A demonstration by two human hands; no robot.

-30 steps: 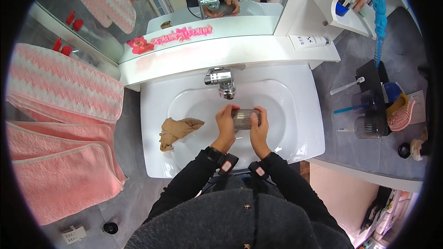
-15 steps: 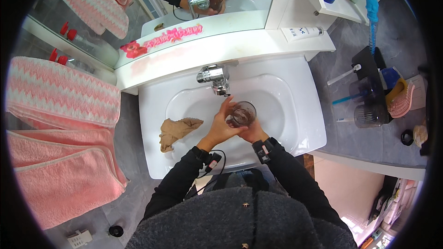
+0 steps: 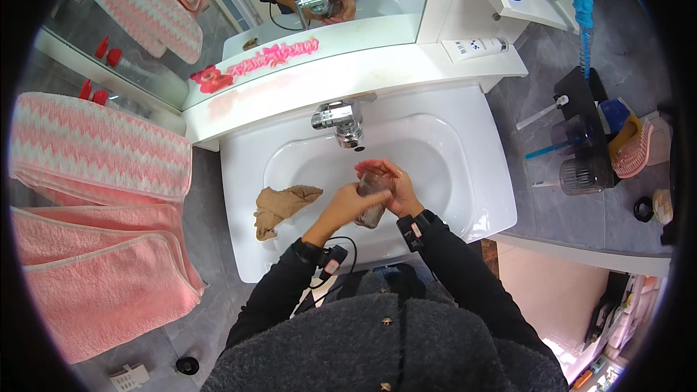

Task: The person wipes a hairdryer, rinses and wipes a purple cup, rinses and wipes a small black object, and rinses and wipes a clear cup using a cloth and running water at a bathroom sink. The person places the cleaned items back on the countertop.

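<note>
Over the white washbasin (image 3: pixel 446 174) my left hand (image 3: pixel 343 207) grips a clear tumbler (image 3: pixel 371 215) from its left side, the thumb lying across it. The tumbler is tipped over, its upper end toward the tap. My right hand (image 3: pixel 401 187) is cupped at the tumbler's far right side, palm turned to it and fingers stretched out. Whether that palm presses on the glass cannot be made out. Just beyond both hands stands the chrome tap (image 3: pixel 347 125); no stream of water shows. A crumpled brown cloth (image 3: pixel 282 210) lies on the basin's left rim.
Pink towels (image 3: pixel 109 276) hang at the left. Behind the basin, a white ledge (image 3: pixel 348 69) runs below the mirror, with a white tube (image 3: pixel 475 49) on it. On the right wall, a black holder (image 3: pixel 592 112) carries toothbrushes, cups and a pink hairbrush (image 3: pixel 634 152).
The tumbler has turned from mouth-up to lying tilted. My left hand has shifted over its side, and my right hand has come from underneath to its far right side.
</note>
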